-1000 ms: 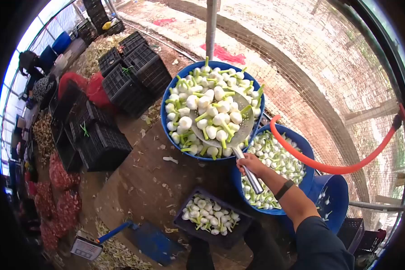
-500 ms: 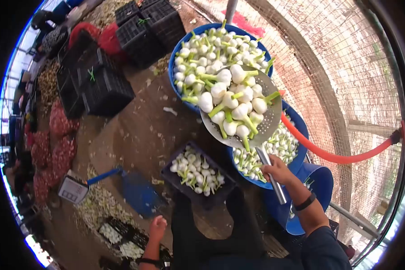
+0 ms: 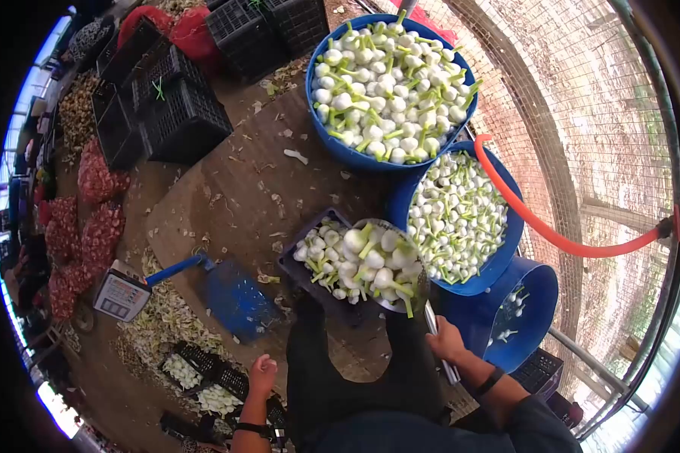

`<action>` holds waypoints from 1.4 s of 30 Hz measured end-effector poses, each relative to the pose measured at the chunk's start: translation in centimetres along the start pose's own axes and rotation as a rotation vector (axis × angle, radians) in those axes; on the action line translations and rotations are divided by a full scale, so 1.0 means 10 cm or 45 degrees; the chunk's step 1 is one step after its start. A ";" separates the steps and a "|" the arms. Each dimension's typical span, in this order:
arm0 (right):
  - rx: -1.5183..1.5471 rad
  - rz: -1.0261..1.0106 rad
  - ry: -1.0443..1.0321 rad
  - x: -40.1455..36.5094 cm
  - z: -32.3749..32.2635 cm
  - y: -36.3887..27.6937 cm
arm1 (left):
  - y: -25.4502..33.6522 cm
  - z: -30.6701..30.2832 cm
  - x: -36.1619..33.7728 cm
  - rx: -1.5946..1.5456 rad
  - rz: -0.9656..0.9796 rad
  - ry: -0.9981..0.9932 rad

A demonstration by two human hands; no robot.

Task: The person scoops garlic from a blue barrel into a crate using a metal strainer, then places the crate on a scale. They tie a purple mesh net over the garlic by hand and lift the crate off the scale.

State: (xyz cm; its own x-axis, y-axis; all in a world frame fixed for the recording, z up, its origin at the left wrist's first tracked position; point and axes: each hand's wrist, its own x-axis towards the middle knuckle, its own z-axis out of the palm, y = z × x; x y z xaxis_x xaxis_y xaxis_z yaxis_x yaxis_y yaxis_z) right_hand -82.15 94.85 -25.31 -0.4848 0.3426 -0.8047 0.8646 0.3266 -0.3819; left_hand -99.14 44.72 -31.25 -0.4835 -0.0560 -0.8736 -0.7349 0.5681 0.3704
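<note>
My right hand (image 3: 446,341) is wrapped round the metal handle of a perforated scoop (image 3: 420,285). White garlic bulbs with green stems (image 3: 382,260) lie in the scoop, which is tilted over a dark crate (image 3: 298,281) holding more bulbs. My left hand (image 3: 263,374) hangs low beside my leg, its fingers curled and nothing visible in them. Two blue tubs full of garlic stand above and to the right, one at the top (image 3: 340,153) and one below it (image 3: 515,234).
A tipped blue barrel (image 3: 540,302) with a few bulbs is at right, below an orange hose (image 3: 555,243). At left are a scale (image 3: 121,293), a blue platform (image 3: 242,302), black crates (image 3: 185,117) and red net sacks (image 3: 102,234). Wire mesh (image 3: 582,136) bounds the right.
My right hand has brought the loaded scoop down from over the blue tubs to the dark crate. The view has shifted slightly. My left hand stays low.
</note>
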 end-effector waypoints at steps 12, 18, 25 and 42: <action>-0.193 0.235 0.252 0.08 0.70 -0.31 | -0.13 -0.71 0.22 -0.010 -0.174 0.098; -0.145 0.200 0.209 -0.21 0.54 -0.25 | -0.70 -0.35 0.14 -0.069 -0.099 0.049; 0.440 0.098 0.327 -0.02 -0.59 -0.89 | -0.40 -0.12 0.04 -0.001 -0.150 0.019; 0.673 0.379 0.152 3.32 -2.00 -2.52 | -0.82 -0.42 0.58 -0.052 -0.284 -0.054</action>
State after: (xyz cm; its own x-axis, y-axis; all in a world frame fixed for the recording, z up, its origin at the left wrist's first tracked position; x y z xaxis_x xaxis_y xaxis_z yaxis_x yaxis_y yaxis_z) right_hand -122.67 115.62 -33.28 -0.1975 0.4581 -0.8667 0.8988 -0.2684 -0.3466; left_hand -97.89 36.31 -38.06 -0.2871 -0.1411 -0.9474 -0.8404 0.5118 0.1785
